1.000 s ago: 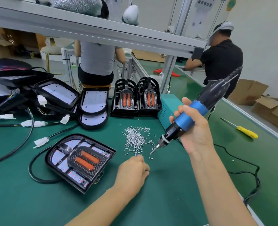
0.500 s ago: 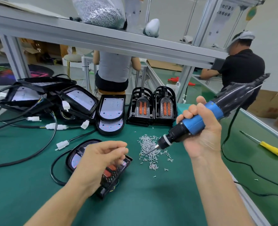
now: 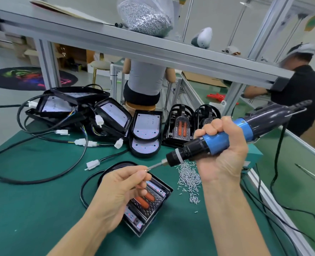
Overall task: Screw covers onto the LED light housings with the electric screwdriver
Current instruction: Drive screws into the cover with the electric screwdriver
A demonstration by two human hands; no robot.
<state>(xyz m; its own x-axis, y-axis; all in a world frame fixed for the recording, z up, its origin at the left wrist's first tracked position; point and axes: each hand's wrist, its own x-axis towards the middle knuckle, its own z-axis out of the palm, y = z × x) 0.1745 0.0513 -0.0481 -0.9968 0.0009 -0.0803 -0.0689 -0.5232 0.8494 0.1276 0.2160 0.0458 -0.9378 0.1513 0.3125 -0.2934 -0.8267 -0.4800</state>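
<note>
a: what's the risk here?

b: the left hand (image 3: 119,191) pinches a screw (image 3: 146,170) at the bit (image 3: 155,165) of the driver (image 3: 214,143), above the housing (image 3: 149,206). if the screw isn't seated square on the bit, it could drop into the cover's (image 3: 154,194) grille or onto the mat (image 3: 33,209).

a: and the right hand (image 3: 225,154)?

b: wrapped tight round the blue grip, driver tilted low toward the left. if it triggers now, those fingertips (image 3: 143,177) sit right at the bit.

a: the housing itself?

b: lying on the mat beneath the left hand, cover on, nothing pinning it. it may skid when the driver presses down.

a: the screw pile (image 3: 189,177)?

b: just beside the housing; a nudge could scatter it.
</note>
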